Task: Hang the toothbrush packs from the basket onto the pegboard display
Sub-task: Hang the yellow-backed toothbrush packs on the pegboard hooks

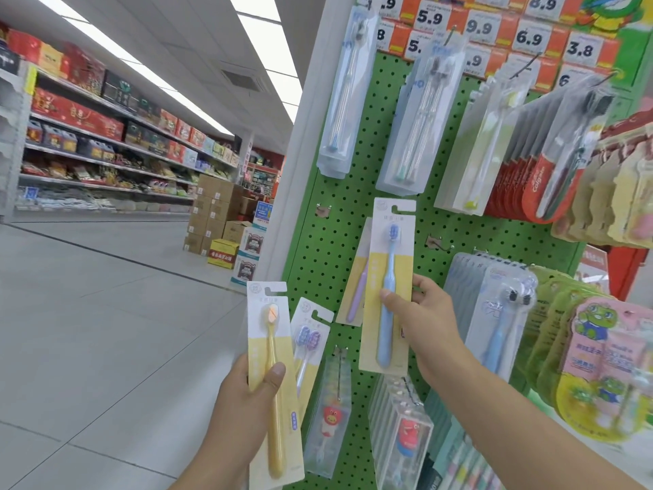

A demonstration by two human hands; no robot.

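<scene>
My right hand point(420, 313) pinches a blue toothbrush pack point(387, 277) and holds it upright against the green pegboard point(325, 249). A purple toothbrush pack point(357, 284) sits just behind it, partly hidden. Below an empty peg point(323, 208), my left hand point(247, 394) grips a yellow toothbrush pack point(272, 380), thumb across its front. Tucked behind that one is a second pack with a pair of purple-headed brushes point(309, 341). The basket is out of view.
Clear-blister toothbrush packs point(344, 100) hang along the upper pegboard under orange price tags point(530, 33). Red Colgate packs point(537, 171) and children's cartoon packs point(597, 358) crowd the right. Another empty peg point(436, 242) sits mid-board. An aisle with shelves point(106, 136) and stacked cartons point(215, 213) opens left.
</scene>
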